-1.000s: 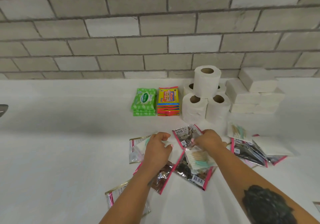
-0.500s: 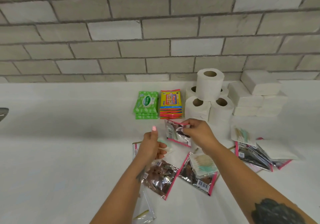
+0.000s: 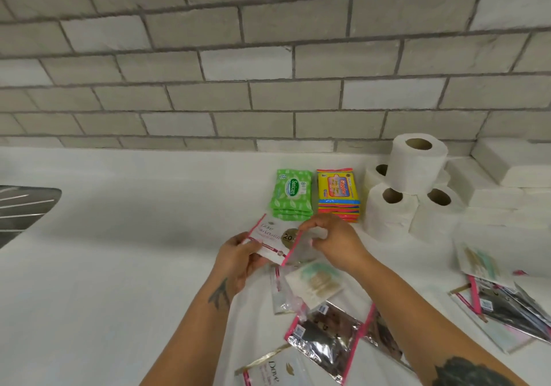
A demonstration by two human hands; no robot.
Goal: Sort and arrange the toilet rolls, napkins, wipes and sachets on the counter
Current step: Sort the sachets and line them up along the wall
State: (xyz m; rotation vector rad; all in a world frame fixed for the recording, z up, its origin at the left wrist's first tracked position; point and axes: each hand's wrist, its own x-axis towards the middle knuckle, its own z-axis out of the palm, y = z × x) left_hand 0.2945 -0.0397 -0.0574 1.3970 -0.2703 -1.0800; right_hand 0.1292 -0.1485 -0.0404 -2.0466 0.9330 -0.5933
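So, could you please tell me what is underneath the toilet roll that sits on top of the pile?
The top toilet roll rests on other upright toilet rolls: three show around it. It hides the middle of the group, so a fourth roll behind cannot be ruled out.

White counter point(image 3: 125, 266) bears wipes point(image 3: 293, 193), toilet rolls point(image 3: 387, 209), seemingly napkins point(image 3: 489, 183), sachets point(image 3: 325, 341)

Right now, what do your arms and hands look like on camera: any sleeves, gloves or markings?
Both forearms are bare: no sleeves, gloves or watch in view. The left hand has a small dark tattoo just below it on the wrist. The right hand has a large dark tattoo far down its forearm, near the frame's bottom edge.
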